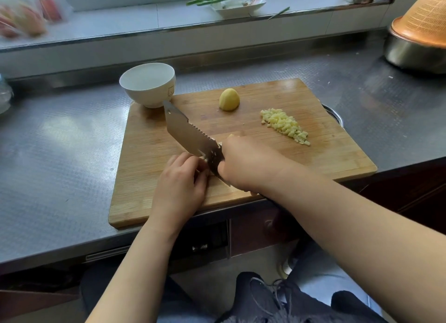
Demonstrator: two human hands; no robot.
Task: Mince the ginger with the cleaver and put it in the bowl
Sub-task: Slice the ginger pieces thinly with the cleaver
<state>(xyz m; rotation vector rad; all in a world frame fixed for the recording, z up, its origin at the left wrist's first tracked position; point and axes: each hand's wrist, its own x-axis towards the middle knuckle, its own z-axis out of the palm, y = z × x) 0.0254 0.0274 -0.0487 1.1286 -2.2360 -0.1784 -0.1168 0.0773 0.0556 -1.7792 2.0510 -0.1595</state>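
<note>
While the right hand (243,164) wraps its fingers round the cleaver (190,136) at the handle end, the blade slants from 5 o'clock up toward 11 o'clock over the wooden cutting board (325,153), its tip close to the white bowl (147,84). At the blade's 7 o'clock side, the left hand (181,180) lies on the board with fingers curled, pinching a small bit of ginger against the steel; that bit is mostly hidden. A pale sliver shows just above the right knuckles. The peeled ginger chunk (229,99) stands at the board's 12 o'clock, apart from the blade. The minced ginger pile (286,125) lies toward 2 o'clock. The bowl sits on the board's 11 o'clock corner. An orange colander (424,20) rests in a steel basin (410,54) on the steel counter (60,153) at far 2 o'clock.
</note>
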